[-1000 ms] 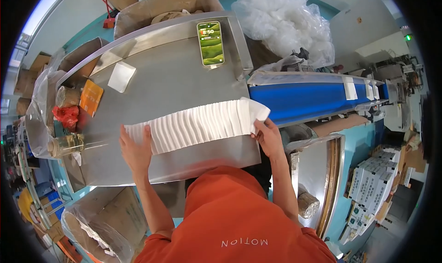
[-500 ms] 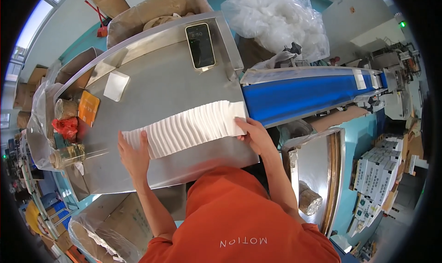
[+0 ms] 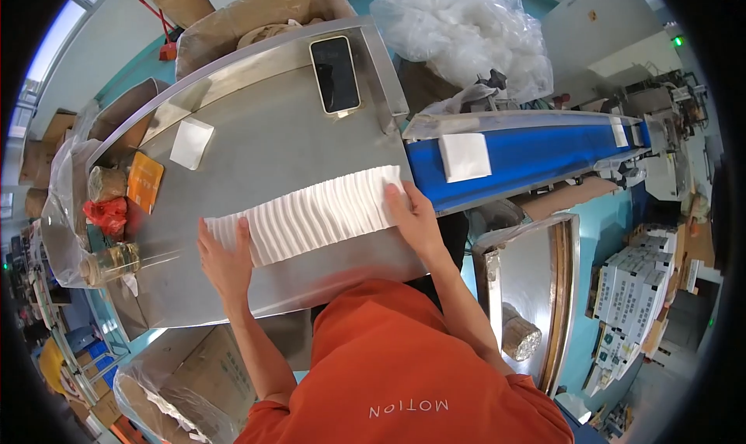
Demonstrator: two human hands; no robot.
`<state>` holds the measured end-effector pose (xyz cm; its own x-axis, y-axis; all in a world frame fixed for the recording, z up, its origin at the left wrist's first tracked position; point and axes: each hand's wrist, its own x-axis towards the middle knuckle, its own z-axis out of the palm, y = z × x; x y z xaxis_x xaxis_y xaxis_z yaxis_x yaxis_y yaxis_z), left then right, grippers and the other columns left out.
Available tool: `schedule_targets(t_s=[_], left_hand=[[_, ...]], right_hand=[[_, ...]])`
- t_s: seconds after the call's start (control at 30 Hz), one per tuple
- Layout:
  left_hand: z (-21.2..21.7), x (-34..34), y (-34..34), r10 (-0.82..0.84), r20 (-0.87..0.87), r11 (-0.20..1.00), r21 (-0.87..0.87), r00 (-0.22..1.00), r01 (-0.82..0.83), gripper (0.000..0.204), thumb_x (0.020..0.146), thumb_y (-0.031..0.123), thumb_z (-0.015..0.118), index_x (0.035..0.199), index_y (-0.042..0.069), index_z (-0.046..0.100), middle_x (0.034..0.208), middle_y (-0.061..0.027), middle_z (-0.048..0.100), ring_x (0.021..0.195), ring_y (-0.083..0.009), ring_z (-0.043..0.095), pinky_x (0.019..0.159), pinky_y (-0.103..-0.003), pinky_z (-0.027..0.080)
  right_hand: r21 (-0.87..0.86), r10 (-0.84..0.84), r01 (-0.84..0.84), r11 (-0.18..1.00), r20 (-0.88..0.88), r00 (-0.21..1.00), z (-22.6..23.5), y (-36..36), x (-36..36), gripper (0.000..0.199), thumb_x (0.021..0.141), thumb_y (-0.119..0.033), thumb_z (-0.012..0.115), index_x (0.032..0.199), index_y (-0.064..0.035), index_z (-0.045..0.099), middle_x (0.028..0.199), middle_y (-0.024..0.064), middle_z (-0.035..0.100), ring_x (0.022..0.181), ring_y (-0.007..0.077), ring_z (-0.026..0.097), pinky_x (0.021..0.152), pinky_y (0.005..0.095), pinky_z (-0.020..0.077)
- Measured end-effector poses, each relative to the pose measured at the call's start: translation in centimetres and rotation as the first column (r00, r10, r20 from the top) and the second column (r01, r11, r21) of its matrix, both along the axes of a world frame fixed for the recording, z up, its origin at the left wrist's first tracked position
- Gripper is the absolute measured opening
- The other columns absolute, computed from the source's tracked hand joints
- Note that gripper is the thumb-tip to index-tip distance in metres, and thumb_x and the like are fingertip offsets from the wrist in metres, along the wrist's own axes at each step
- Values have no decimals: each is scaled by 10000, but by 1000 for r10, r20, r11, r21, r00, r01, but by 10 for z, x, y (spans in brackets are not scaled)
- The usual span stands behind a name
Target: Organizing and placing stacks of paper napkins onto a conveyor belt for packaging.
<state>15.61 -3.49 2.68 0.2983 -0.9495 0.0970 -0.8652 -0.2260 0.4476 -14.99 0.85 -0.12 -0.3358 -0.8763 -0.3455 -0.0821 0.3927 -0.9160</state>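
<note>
A long row of overlapping thin white pads (image 3: 318, 215), tilted up to the right, lies across the metal table. My left hand (image 3: 225, 261) grips the row's left end, thumb on the pads and fingers round the outer side. At the right end my right hand (image 3: 416, 222) is closed on the last pads, its thumb resting on the face of the row. Beyond that hand, a single white pad (image 3: 465, 157) lies flat on the blue conveyor belt (image 3: 528, 145).
A phone (image 3: 336, 75) and a loose white square (image 3: 191, 143) lie on the metal table (image 3: 256, 125). At its left are an orange packet (image 3: 145, 181), a red bag (image 3: 106, 215) and tape rolls (image 3: 116, 264). A raised metal rim (image 3: 225, 59) edges the far side.
The pad at the row's right end has gone onto the near part of the belt. My right hand has shifted left and up onto the row's end; my left hand stays put.
</note>
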Motion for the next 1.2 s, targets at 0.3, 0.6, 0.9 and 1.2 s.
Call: schedule_targets(t_s=[0.3,0.6,0.9,1.2], left_hand=[[3,-7,0,-6,7,1000,-5,1000,6,800,870,493,666,1398,-35,378,1265,-266,537,1156,-447,538,947,-498,448],[-1,-11,4,12,8,999,-40,1000,-12,809,865,490,676,1394,-44,377,1262,-278,525,1165,-441,530,960,-490,440],[8,-14,5,-56,-129,995,70,990,65,867,853,471,702,1441,-43,326,1358,-294,466,1254,-441,470,1020,-463,406],[4,-18,8,-39,-143,997,62,989,48,862,857,431,712,1468,-15,298,1408,-284,432,1290,-436,441,1056,-456,378]], right_hand=[[141,-345,323,936,553,759,-20,27,-40,311,961,-219,600,1174,6,574,963,68,646,814,131,616,700,271,503],[217,-262,189,958,379,887,-1,16,1,483,921,-383,633,1189,18,602,1020,91,671,932,179,625,799,291,481],[-13,-99,100,995,63,993,-4,17,-16,476,977,-381,578,1203,38,557,1045,89,653,907,164,615,832,261,475],[306,-71,-132,943,571,818,1,35,-37,353,973,-267,589,1217,-12,574,919,14,641,700,99,568,629,240,460]])
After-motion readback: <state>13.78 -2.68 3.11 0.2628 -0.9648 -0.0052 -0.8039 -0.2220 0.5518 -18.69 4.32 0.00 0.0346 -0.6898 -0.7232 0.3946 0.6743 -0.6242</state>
